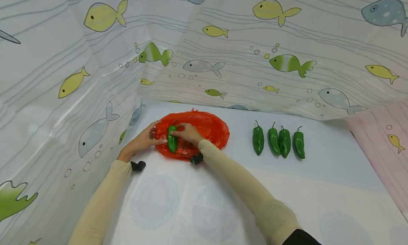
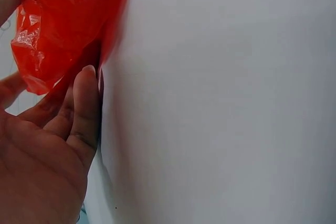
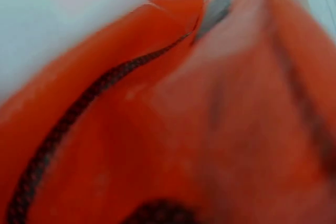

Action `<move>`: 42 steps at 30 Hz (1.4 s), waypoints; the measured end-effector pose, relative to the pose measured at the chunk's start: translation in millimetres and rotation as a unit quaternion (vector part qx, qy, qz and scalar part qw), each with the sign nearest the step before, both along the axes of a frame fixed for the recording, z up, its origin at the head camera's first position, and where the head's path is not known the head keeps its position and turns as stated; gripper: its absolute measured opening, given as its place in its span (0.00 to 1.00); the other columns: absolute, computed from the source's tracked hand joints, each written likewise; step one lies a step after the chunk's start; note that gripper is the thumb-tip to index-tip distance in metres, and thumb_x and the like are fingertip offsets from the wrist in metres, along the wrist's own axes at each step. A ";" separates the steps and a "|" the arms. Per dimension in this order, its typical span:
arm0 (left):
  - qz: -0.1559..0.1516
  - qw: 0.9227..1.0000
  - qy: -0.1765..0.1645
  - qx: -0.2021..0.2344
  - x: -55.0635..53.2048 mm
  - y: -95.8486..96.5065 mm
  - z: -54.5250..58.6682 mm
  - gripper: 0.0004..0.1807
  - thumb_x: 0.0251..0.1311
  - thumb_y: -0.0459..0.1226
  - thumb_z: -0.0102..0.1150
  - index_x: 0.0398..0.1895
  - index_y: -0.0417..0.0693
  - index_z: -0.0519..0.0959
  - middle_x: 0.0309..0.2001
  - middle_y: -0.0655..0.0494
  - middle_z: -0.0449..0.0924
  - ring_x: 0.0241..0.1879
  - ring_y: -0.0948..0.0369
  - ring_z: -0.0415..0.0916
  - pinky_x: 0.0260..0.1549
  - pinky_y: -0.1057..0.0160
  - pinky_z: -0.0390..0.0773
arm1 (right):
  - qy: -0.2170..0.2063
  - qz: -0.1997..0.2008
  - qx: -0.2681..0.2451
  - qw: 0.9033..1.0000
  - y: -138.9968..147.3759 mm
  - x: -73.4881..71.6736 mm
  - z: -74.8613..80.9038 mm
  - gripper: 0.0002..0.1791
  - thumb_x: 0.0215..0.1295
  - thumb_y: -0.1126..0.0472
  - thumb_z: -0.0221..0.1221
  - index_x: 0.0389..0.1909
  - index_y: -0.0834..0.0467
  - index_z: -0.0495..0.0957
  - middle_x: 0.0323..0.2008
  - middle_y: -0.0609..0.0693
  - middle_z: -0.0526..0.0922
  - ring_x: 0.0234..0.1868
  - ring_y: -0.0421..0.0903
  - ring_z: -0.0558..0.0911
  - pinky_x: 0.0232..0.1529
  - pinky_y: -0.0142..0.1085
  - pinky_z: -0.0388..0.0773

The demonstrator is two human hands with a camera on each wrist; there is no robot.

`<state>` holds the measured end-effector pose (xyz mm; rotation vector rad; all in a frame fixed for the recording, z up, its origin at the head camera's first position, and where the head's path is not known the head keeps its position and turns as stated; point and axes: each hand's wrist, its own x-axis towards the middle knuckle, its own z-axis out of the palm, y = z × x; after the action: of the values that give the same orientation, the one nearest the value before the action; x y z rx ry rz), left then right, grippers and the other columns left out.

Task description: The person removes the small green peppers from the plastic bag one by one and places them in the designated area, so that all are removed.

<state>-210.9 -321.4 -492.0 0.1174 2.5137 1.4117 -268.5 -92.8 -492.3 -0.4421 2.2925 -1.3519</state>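
A crinkled red plastic bag (image 1: 210, 121) lies spread in a rounded shape, its middle sunken. Over its left part my right hand (image 1: 190, 133) pinches a green chili pepper (image 1: 172, 143) between thumb and fingers, the stem pointing up. My left hand (image 1: 145, 141) is at the bag's left edge, thumb stretched over the red plastic toward the pepper. In the left wrist view the loosely spread fingers (image 2: 84, 106) touch the bag's underside (image 2: 63, 19), close to the tabletop. Red plastic (image 3: 173, 129) with a dark textured strip (image 3: 100, 85) fills the right wrist view; that hand is hidden there.
Several green chili peppers (image 1: 284, 142) lie in a row to the right of the bag, stems toward the back. A white cloth (image 1: 236, 202) covers the table. Fish-printed sheets (image 1: 236, 75) hang at the back and along the left side.
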 end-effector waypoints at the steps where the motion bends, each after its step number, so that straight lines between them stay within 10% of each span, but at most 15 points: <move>1: 0.002 1.000 0.001 0.000 0.0 -0.4 0.7 0.54 0.49 0.52 0.70 0.74 0.69 0.45 0.67 0.46 0.59 0.59 0.46 0.65 0.58 0.42 0.63 | 0.004 -0.002 0.004 1.000 -0.9 -0.1 0.6 0.33 0.55 0.40 0.65 0.58 0.54 0.73 0.50 0.46 0.77 0.44 0.46 0.74 0.41 0.38 0.75; 11: -0.009 1.000 0.000 0.012 2.0 -0.1 4.2 0.53 0.51 0.52 0.69 0.75 0.66 0.45 0.66 0.48 0.60 0.60 0.47 0.64 0.57 0.43 0.65 | -0.001 -0.012 0.005 1.000 -3.0 7.8 7.1 0.19 0.56 0.42 0.65 0.39 0.51 0.76 0.34 0.47 0.79 0.32 0.47 0.75 0.30 0.37 0.74; 31: -0.014 0.999 -0.013 0.026 8.3 7.0 15.6 0.51 0.56 0.45 0.67 0.75 0.60 0.43 0.66 0.43 0.59 0.60 0.43 0.63 0.58 0.41 0.63 | -0.035 -0.003 -0.008 0.999 -3.3 12.0 12.0 0.18 0.58 0.47 0.65 0.41 0.56 0.81 0.35 0.48 0.80 0.34 0.47 0.77 0.34 0.39 0.78; 42: -0.001 1.000 0.001 0.006 4.8 1.3 3.1 0.54 0.50 0.53 0.69 0.75 0.67 0.44 0.67 0.47 0.58 0.62 0.45 0.63 0.58 0.42 0.64 | -0.054 0.003 0.002 0.999 -4.8 13.9 13.6 0.16 0.58 0.47 0.65 0.38 0.56 0.84 0.31 0.49 0.81 0.31 0.48 0.78 0.31 0.37 0.78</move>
<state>-206.2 -320.2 -488.9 0.1229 2.5065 1.4256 -254.6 -97.6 -478.7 -0.3664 2.2040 -1.3344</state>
